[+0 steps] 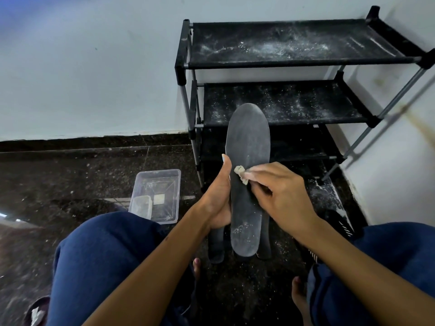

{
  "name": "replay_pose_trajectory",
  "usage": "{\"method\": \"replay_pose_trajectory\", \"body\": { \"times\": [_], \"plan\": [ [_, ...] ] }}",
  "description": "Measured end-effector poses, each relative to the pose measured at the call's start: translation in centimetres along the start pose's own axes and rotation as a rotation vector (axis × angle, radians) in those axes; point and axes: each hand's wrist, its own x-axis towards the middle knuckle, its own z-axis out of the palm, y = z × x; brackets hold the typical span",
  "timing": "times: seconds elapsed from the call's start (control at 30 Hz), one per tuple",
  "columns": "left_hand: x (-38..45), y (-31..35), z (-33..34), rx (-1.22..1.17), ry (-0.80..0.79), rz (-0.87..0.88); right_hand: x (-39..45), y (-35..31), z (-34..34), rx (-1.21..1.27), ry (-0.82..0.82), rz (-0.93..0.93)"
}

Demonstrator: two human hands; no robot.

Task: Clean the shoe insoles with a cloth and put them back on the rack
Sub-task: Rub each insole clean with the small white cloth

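The left hand (217, 196) grips the insole (247, 175) by its edge and props it upright, likely so the face is open to wiping. The right hand (280, 194) pinches a small cloth (240, 173) against the insole's middle, just beside the left thumb. More insoles (216, 245) lie below on the floor, before the dusty rack (282, 60)

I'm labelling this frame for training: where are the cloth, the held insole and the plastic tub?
cloth (240, 173), head view, crumpled wad at the right fingertips.
held insole (249, 137), head view, bare upper forefoot.
plastic tub (175, 194), head view, right wall.
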Motion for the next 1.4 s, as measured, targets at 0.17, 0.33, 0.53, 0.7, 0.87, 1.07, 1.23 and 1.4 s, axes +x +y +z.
{"method": "replay_pose_trajectory", "body": {
  "times": [0.17, 0.33, 0.53, 0.7, 0.87, 1.07, 1.23, 1.4],
  "plan": [
    [0.2, 0.4, -0.1, -0.055, -0.009, -0.020, -1.0, -1.0, 0.4, 0.063, -0.158, -0.071],
    [0.2, 0.9, -0.3, -0.077, 0.004, 0.032, -1.6, -1.7, 0.4, 0.137, -0.406, -0.070],
    [0.2, 0.2, 0.1, -0.007, 0.043, -0.014, 0.9, -0.2, -1.3, 0.041, 0.037, 0.001],
    [0.1, -0.3, 0.6, 0.030, 0.005, -0.046, 1.6, 1.0, -0.7, -0.129, 0.068, 0.052],
    [0.7, -0.5, 0.2, -0.040, 0.096, 0.043, -0.3, 0.1, 0.6, -0.058, -0.170, -0.009],
    [0.4, -0.5, 0.5, -0.008, 0.036, -0.026, 1.3, 1.4, -0.5, -0.105, 0.008, 0.039],
    [0.4, -0.9, 0.8, 0.035, 0.013, -0.077, 1.7, 1.5, -1.0, -0.086, 0.037, 0.083],
    [0.9, 0.1, -0.2, -0.021, 0.133, 0.034, 0.0, -0.6, 0.3, 0.077, -0.245, 0.029]
  ]
}}
